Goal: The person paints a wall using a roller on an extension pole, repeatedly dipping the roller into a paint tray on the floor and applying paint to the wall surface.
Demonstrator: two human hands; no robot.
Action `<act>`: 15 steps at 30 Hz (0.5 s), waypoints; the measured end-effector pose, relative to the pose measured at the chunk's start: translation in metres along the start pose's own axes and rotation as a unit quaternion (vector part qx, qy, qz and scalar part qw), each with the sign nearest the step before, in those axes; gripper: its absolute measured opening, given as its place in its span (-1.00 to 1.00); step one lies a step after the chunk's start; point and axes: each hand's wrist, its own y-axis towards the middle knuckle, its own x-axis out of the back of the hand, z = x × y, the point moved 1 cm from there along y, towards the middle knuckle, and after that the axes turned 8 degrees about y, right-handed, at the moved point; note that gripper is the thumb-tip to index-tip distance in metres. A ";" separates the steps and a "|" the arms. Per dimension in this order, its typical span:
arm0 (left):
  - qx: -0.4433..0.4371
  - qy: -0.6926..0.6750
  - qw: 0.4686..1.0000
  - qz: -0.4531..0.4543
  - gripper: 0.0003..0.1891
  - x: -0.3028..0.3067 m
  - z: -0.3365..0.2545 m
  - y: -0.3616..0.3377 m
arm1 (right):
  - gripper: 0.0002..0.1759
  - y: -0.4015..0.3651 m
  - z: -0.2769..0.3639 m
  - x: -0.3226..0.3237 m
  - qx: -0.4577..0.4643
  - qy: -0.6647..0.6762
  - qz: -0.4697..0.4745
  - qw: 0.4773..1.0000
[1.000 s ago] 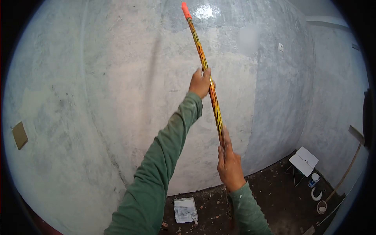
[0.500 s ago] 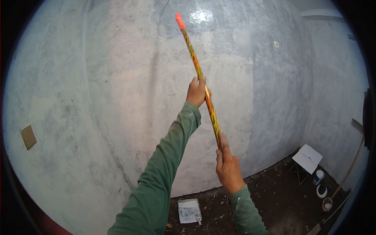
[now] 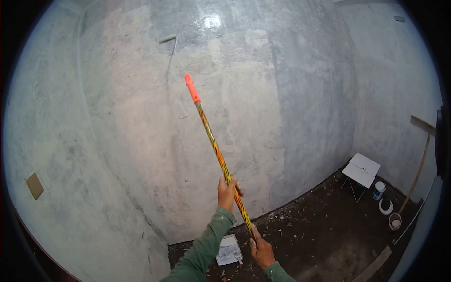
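A long paint roller runs up and to the left across the view. Its pole is patterned yellow and orange, with an orange-red handle at the upper end. Beyond that a thin wire frame leads to the pale roller head, which is at the upper part of the wall. My left hand is wrapped round the middle of the pole. Lower down, near the pole's bottom end, my right hand grips it too. Both sleeves are green.
A paint tray lies on the dark floor beside my left arm. Along the right stand a white-topped folding stool, a paint can, a white bucket and a small container. A long-handled tool leans against the right wall.
Both hands have come down with the pole, and the roller head has dropped into view from above. The camera has tilted, showing more floor.
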 end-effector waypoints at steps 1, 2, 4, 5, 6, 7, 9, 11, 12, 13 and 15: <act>0.004 0.002 1.000 0.005 -0.75 -0.005 0.008 -0.015 | -0.30 -0.011 -0.015 -0.005 0.019 0.004 -0.014 1.000; 0.027 -0.017 0.999 -0.015 -0.79 -0.009 0.015 -0.031 | -0.30 -0.024 -0.026 -0.009 0.037 0.007 -0.028 0.999; 0.051 -0.040 0.997 -0.031 -0.81 -0.017 0.030 -0.057 | -0.30 -0.050 -0.043 -0.012 0.018 0.007 -0.024 1.000; 0.057 -0.028 0.997 -0.046 -0.81 -0.020 0.037 -0.069 | -0.30 -0.060 -0.051 -0.014 0.005 0.011 -0.016 1.000; 0.063 -0.015 0.996 -0.063 -0.80 -0.023 0.041 -0.080 | -0.29 -0.065 -0.051 -0.011 -0.002 0.003 -0.002 1.000; 0.067 -0.018 0.996 -0.065 -0.80 -0.025 0.044 -0.090 | -0.29 -0.071 -0.050 -0.009 -0.004 0.000 0.002 1.000; 0.064 -0.003 0.995 -0.081 -0.80 -0.031 0.046 -0.103 | -0.26 -0.080 -0.043 -0.007 -0.067 -0.010 0.028 0.997; 0.056 -0.002 0.994 -0.090 -0.78 -0.034 0.044 -0.109 | -0.23 -0.084 -0.057 -0.009 -0.063 -0.001 0.051 0.997; 0.044 0.015 0.995 -0.091 -0.77 -0.037 0.040 -0.110 | -0.25 -0.081 -0.050 -0.006 -0.060 0.000 0.050 0.997; 0.031 0.032 0.995 -0.092 -0.76 -0.039 0.035 -0.110 | -0.27 -0.077 -0.045 -0.001 -0.057 0.001 0.049 0.997; 0.020 0.038 0.995 -0.093 -0.76 -0.038 0.024 -0.110 | -0.29 -0.068 -0.036 0.013 -0.046 -0.025 0.094 0.994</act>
